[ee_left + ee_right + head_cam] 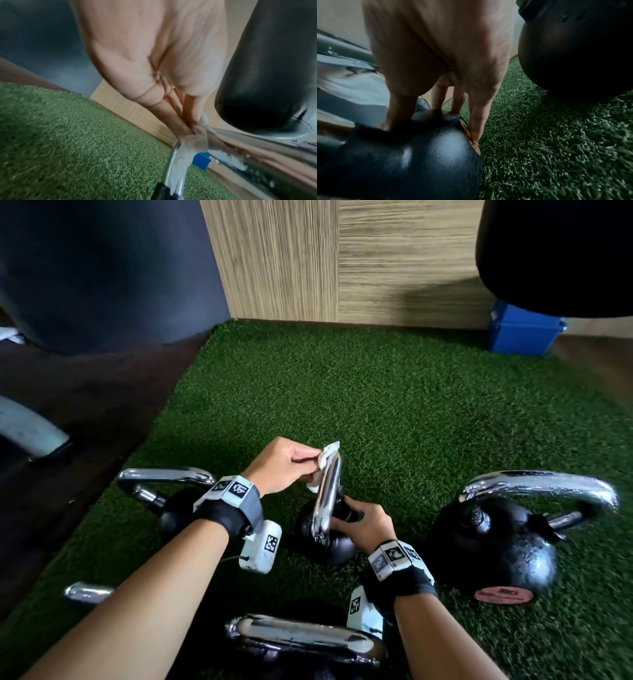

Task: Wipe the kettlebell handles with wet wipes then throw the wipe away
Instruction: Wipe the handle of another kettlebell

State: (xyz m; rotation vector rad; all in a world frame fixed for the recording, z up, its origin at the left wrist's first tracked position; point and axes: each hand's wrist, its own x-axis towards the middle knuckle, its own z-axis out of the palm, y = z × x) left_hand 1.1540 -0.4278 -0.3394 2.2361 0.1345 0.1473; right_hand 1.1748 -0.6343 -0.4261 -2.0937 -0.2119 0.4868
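A small black kettlebell (334, 544) with a chrome handle (329, 494) stands on the green turf in the middle of the head view. My left hand (291, 470) pinches a white wet wipe (327, 455) against the far top end of that handle; the left wrist view shows the wipe (193, 142) pressed on the chrome handle (173, 171). My right hand (363, 525) grips the black ball of the same kettlebell (412, 159) from the right, thumb and fingers (477, 121) curled over it.
Other kettlebells stand around: a large one (496, 546) at the right, one (164, 491) at the left, one (301, 642) at the near edge. A blue bin (524, 332) sits at the far right by the wood-panel wall (342, 258). A black punching bag (561, 251) hangs above it.
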